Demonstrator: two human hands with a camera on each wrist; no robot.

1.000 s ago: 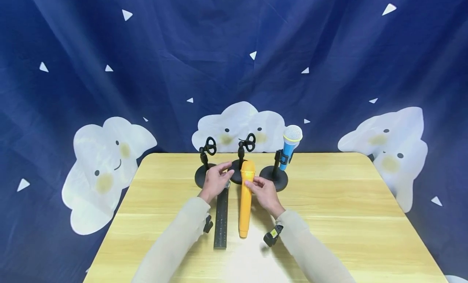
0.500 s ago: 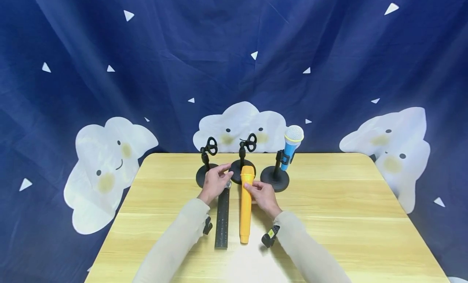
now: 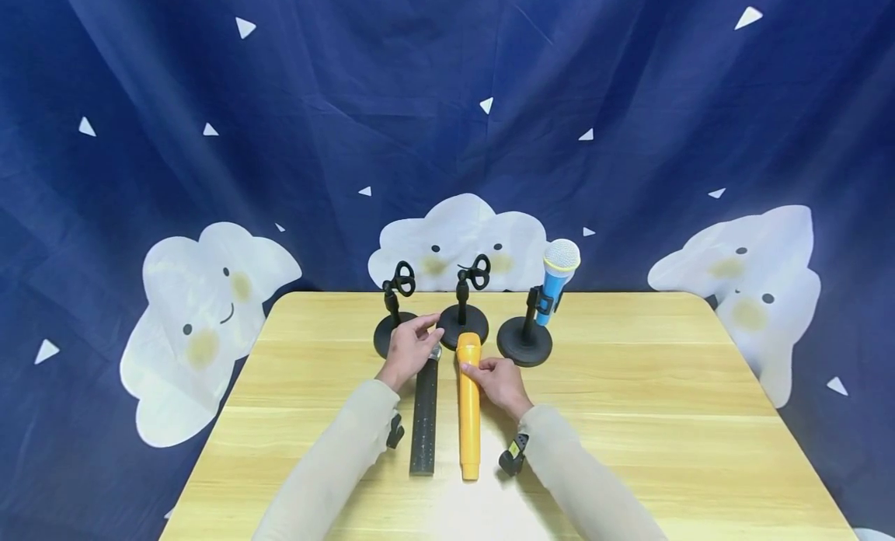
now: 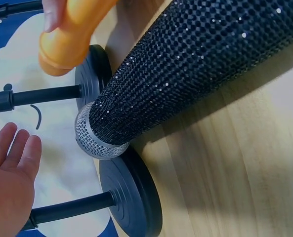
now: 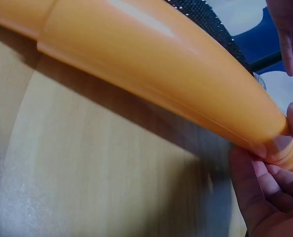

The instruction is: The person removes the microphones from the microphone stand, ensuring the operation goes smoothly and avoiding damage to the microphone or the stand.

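Observation:
My right hand (image 3: 500, 384) pinches an orange microphone (image 3: 469, 417) just below its head, thumb on top and fingers beneath. Its handle points toward me, close over the table. To its left lies a black, glittering microphone (image 3: 423, 417) with a silver mesh head (image 4: 98, 136), roughly parallel to it. My left hand (image 3: 409, 350) hovers beside that silver head with fingers extended, holding nothing; the left wrist view shows its open palm apart from the black microphone.
Behind the hands stand two bare black microphone stands, one at left (image 3: 395, 333) and one in the middle (image 3: 464, 323). A third stand (image 3: 524, 343) at right carries a blue microphone (image 3: 552, 292). A cloud-print curtain (image 3: 447, 98) hangs behind the wooden table (image 3: 664, 417).
My right hand has drawn the orange microphone toward me, away from the middle stand, and its head has come down. The left hand and black microphone have stayed nearly still.

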